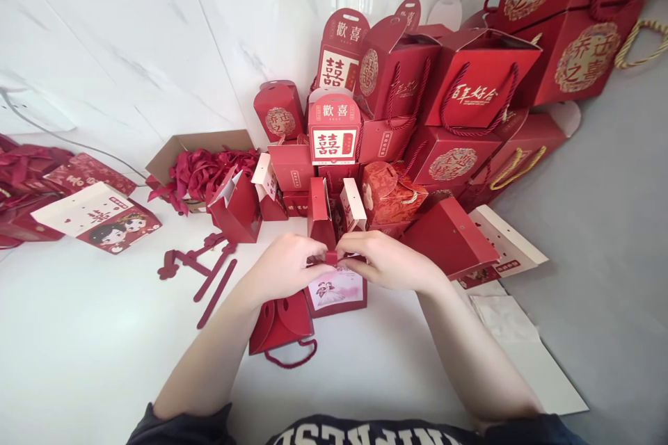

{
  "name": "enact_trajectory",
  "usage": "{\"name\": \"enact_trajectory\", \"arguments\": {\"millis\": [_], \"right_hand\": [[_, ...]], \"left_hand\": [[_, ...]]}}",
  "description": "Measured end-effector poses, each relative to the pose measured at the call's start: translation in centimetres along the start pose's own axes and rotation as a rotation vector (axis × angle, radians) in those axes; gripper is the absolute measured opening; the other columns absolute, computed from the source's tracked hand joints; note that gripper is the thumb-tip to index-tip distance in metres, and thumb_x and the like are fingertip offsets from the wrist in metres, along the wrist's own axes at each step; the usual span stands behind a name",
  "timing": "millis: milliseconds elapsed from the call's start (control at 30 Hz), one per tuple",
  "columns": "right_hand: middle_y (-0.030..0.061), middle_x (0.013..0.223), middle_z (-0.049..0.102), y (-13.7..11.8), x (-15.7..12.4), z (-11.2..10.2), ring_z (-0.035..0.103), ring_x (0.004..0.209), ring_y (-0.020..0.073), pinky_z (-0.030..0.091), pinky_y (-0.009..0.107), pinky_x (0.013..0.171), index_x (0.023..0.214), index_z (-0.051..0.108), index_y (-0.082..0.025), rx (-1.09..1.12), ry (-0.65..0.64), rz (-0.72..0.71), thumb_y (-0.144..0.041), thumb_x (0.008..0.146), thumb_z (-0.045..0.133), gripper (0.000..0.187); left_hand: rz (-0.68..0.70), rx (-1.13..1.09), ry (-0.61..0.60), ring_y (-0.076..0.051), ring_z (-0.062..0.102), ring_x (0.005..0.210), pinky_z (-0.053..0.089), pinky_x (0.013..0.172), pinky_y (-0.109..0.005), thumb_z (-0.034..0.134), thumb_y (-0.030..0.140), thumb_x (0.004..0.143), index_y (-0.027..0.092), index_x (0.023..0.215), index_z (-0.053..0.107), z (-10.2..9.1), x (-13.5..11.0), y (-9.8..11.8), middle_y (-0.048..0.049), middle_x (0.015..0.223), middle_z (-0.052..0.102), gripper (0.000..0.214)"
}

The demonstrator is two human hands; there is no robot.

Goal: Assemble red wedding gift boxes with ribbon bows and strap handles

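Observation:
Both hands meet over a small red gift box with a pink picture panel, standing on the white floor in front of me. My left hand and my right hand are closed, pinching the box's top flaps at its upper edge. A folded red box with a cord handle lies just left of it, under my left wrist.
A heap of assembled red gift boxes and bags is stacked against the white tiled wall. A cardboard carton of red ribbons sits left. Flat red card pieces and an unfolded box blank lie on the floor. White sheets lie right.

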State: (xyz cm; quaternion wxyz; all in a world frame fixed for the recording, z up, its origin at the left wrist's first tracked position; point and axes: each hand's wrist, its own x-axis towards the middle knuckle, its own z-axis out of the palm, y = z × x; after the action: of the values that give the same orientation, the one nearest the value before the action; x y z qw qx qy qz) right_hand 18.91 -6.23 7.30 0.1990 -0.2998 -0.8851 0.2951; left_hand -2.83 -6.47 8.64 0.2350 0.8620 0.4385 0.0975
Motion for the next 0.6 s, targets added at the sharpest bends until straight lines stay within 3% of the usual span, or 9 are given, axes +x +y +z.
{"name": "enact_trajectory", "arguments": {"millis": [167,233,333,467,600], "right_hand": [[0.0000,0.090,0.068,-0.2,-0.5,-0.8,0.061,0.082,0.0143,0.046,0.027,0.078,0.089,0.065,-0.020,0.100,0.118,0.058,-0.020,0.092,0.060,0.006],[0.0011,0.097,0.070,-0.3,-0.8,-1.2,0.063,0.089,0.0146,0.048,0.028,0.083,0.093,0.068,-0.020,0.134,0.142,0.035,-0.019,0.095,0.057,0.011],[0.0029,0.110,0.069,-0.3,-1.1,-1.6,0.063,0.100,0.0154,0.049,0.030,0.090,0.105,0.071,-0.022,0.162,0.063,-0.009,-0.013,0.098,0.046,0.027],[0.0048,0.124,0.063,0.2,-1.1,-1.4,0.061,0.111,0.0175,0.049,0.035,0.098,0.124,0.065,-0.026,0.178,0.011,-0.010,-0.012,0.099,0.041,0.038],[0.0054,0.138,0.050,0.6,-0.8,-1.0,0.055,0.123,0.0176,0.047,0.034,0.103,0.123,0.066,-0.028,0.197,0.028,0.052,-0.020,0.101,0.040,0.035]], "left_hand": [[-0.060,-0.070,-0.010,-0.010,0.043,0.054,0.031,0.053,-0.024,0.062,0.037,0.086,0.016,0.064,0.060,-0.2,0.0,-0.2,0.0025,0.058,0.055,0.030],[-0.065,-0.084,-0.023,-0.011,0.047,0.056,0.033,0.055,-0.024,0.063,0.037,0.085,0.016,0.068,0.064,-0.3,0.0,-0.1,0.0014,0.062,0.060,0.026],[-0.062,-0.098,-0.036,-0.013,0.052,0.060,0.036,0.056,-0.024,0.067,0.041,0.082,0.016,0.074,0.069,-0.5,0.1,-0.1,-0.0005,0.069,0.065,0.026],[-0.051,-0.104,0.001,-0.012,0.048,0.055,0.032,0.052,-0.025,0.065,0.047,0.083,0.015,0.064,0.066,-0.3,0.0,-0.1,-0.0010,0.059,0.059,0.037],[-0.040,-0.095,-0.007,-0.010,0.039,0.050,0.027,0.050,-0.026,0.065,0.044,0.083,0.015,0.051,0.056,0.1,0.3,-0.1,0.0014,0.049,0.048,0.044]]}}
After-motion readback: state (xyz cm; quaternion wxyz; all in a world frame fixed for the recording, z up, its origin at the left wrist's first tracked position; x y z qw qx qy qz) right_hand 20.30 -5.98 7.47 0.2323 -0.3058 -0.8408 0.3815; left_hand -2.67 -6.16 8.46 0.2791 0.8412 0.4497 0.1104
